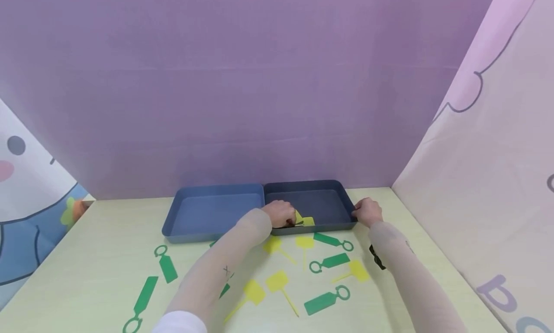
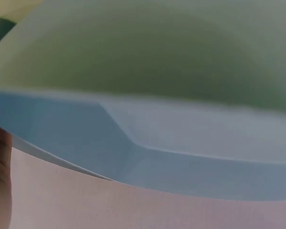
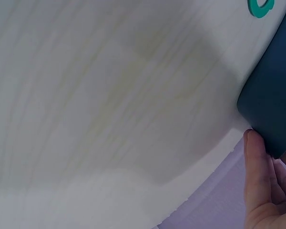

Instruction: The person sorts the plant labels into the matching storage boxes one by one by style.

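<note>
By the right hand (image 1: 368, 211) we've got a navy tray (image 1: 322, 203), smooth, matt, plastic by the look of it, and left of the left hand (image 1: 278, 212) a blue tray (image 1: 212, 209) in a similar even finish! Nearer than both hands, green tags (image 1: 319, 304) and yellow tags (image 1: 277, 280) look like flat, smooth plastic on a pale wood-grained counter (image 1: 104, 256), with creased, matt purple cloth (image 1: 277, 83) beyond!

White sleeve end (image 1: 179, 322) on the left arm (image 1: 207, 280), with a small dark X-shaped marking (image 1: 226, 269) on its forearm
</note>
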The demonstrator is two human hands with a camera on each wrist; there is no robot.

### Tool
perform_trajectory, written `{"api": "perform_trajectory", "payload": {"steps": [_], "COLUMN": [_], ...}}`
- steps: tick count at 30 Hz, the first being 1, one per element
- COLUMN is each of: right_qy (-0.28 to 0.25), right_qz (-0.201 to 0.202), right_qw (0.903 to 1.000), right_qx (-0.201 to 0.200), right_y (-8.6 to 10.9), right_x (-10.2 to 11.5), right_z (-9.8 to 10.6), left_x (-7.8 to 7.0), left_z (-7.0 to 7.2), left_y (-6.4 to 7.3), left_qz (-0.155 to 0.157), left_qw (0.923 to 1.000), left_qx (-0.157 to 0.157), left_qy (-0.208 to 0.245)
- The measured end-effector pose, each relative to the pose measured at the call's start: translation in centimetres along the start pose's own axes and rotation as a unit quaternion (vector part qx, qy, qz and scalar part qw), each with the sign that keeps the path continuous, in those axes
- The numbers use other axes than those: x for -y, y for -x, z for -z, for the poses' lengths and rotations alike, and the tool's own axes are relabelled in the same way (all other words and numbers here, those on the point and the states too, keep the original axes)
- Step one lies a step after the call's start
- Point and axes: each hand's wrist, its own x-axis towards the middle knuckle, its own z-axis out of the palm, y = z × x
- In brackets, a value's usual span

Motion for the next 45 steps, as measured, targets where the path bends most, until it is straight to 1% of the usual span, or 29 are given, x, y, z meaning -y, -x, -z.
{"api": "perform_trajectory", "payload": {"steps": [3,5,10,12,15,19,21,24,27,32,38,43,45], "right_qy": [-0.001,-0.002,-0.004,-0.004,0.000,0.011,0.011,0.008,0.007,0.008,0.010,0.009,0.011], "right_qz": [0.001,0.000,0.003,0.006,0.009,0.016,0.019,0.017,0.016,0.018,0.015,0.016,0.017], "right_qw": [1.0000,1.0000,1.0000,1.0000,1.0000,0.9998,0.9998,0.9998,0.9998,0.9998,0.9998,0.9998,0.9998], "right_qx": [0.002,0.004,0.005,0.003,0.000,-0.005,-0.005,-0.004,-0.001,0.001,0.003,0.005,0.004], "right_y": [0.0,0.1,0.0,-0.1,-0.3,-0.6,-0.7,-0.8,-0.9,-0.9,-0.7,-0.6,-0.6], "right_x": [0.1,0.1,0.1,0.0,-0.2,-0.5,-0.5,-0.6,-0.7,-0.7,-0.5,0.0,0.0], "right_z": [0.0,-0.1,-0.2,-0.3,-0.5,-0.8,-0.8,-0.8,-0.7,-0.6,-0.3,0.0,0.0], "left_x": [-0.1,-0.1,-0.5,-0.6,-0.9,-1.2,-1.5,-2.1,-2.7,-3.7,-4.5,-5.1,-5.5], "left_z": [0.0,0.0,0.6,1.1,1.5,1.8,2.0,2.5,3.0,3.3,2.9,2.0,1.7], "left_y": [0.2,0.3,0.8,1.2,1.8,2.7,3.1,3.9,4.8,6.7,9.4,12.0,13.1], "left_qz": [0.011,0.020,0.040,0.050,0.073,0.111,0.128,0.146,0.154,0.160,0.158,0.149,0.150], "left_qw": [0.9999,0.9998,0.9973,0.9961,0.9945,0.9904,0.9888,0.9874,0.9864,0.9841,0.9808,0.9784,0.9774], "left_qx": [0.003,0.005,-0.003,-0.009,-0.018,-0.038,-0.046,-0.053,-0.057,-0.069,-0.081,-0.093,-0.094], "left_qy": [0.002,-0.007,-0.061,-0.072,-0.073,-0.074,-0.062,-0.030,0.003,0.036,0.080,0.109,0.116]}}
